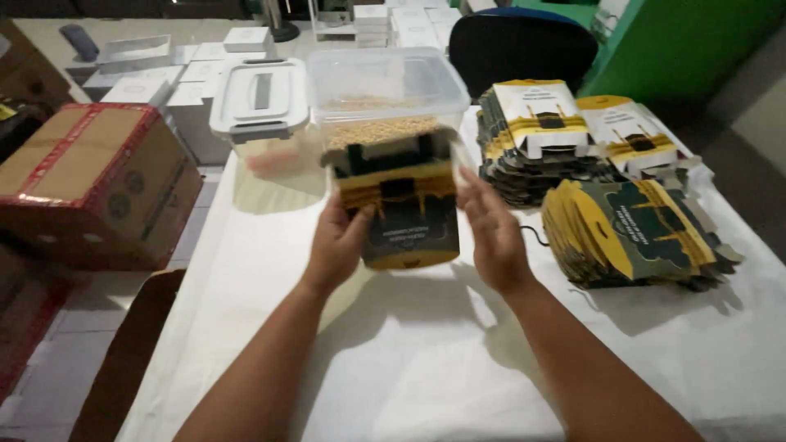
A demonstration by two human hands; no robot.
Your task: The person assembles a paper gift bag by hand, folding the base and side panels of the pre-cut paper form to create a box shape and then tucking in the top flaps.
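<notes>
A small dark green and yellow carton (405, 209) hangs above the white-covered table (426, 376), its top flaps open. My left hand (336, 245) grips its left side, thumb across the front. My right hand (491, 233) is at the carton's right edge with fingers spread; whether it touches the carton I cannot tell. Just behind the carton stands a clear plastic tub (385, 94) with a layer of pale grain at its bottom.
Stacks of flat green-yellow cartons (630, 233) and more (544, 135) lie at the right. The tub's white lid (260, 98) rests on another container at the back left. A taped cardboard box (94, 184) sits left, a blue chair (524, 45) behind.
</notes>
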